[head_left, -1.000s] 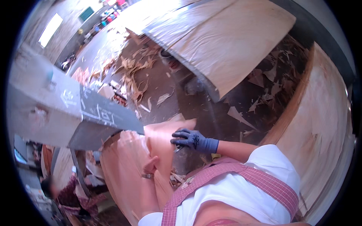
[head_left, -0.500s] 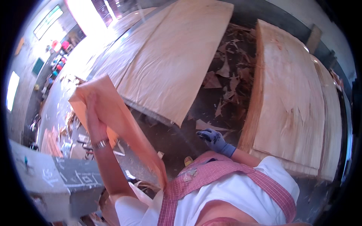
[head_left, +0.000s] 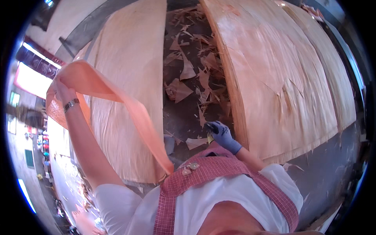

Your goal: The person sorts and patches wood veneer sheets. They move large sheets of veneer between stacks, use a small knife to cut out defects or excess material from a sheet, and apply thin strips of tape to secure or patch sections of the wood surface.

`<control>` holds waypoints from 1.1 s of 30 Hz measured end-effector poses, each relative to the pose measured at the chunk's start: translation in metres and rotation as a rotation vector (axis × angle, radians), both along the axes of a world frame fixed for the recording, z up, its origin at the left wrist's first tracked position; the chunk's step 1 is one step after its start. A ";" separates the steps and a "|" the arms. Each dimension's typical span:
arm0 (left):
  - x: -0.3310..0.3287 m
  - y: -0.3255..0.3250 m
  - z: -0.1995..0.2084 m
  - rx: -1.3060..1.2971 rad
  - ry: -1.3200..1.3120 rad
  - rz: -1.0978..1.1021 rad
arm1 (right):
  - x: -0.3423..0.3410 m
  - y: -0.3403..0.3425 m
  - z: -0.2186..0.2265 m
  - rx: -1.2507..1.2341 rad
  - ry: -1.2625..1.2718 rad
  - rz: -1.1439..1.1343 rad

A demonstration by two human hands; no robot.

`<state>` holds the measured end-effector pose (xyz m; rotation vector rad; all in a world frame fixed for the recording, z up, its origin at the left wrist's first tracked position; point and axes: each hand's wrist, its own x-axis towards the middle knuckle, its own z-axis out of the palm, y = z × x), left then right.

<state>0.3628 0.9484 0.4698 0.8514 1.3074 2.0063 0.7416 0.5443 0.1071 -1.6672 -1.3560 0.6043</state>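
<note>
A long, thin orange-tan strip of wood veneer (head_left: 135,111) loops from my raised left hand (head_left: 64,92) down toward my apron. My left hand is bare, with a watch on the wrist, and grips the strip near its far end; the veneer hides part of the fingers. Close in front of my body is my right hand (head_left: 224,138), in a blue-grey glove with dark fingertips. Its fingers are curled, and whatever they may hold cannot be made out. It is near the lower left edge of the right veneer stack (head_left: 282,86), apart from the strip.
Another layer of pale veneer sheets (head_left: 131,78) lies at left, beneath the raised strip. Between it and the thick right stack, torn veneer scraps (head_left: 182,66) litter the dark floor. More scraps and coloured objects are at the far left.
My view has turned to the right, bringing the right stack nearer the middle. The veneer strip has swung over the left sheets and bowed into a loop, still in my left hand.
</note>
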 end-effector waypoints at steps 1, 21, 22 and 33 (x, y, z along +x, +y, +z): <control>0.035 0.019 0.001 -0.036 -0.004 0.042 | 0.017 0.019 0.009 -0.016 0.017 -0.013; 0.187 0.495 -0.048 0.303 -0.082 -0.079 | 0.266 0.574 -0.004 0.045 0.882 -0.419; 0.195 0.522 -0.055 0.263 -0.090 -0.090 | 0.279 0.599 -0.010 0.058 0.872 -0.479; 0.275 0.848 -0.162 -0.035 -0.380 0.050 | 0.456 0.912 -0.001 0.123 0.485 -0.523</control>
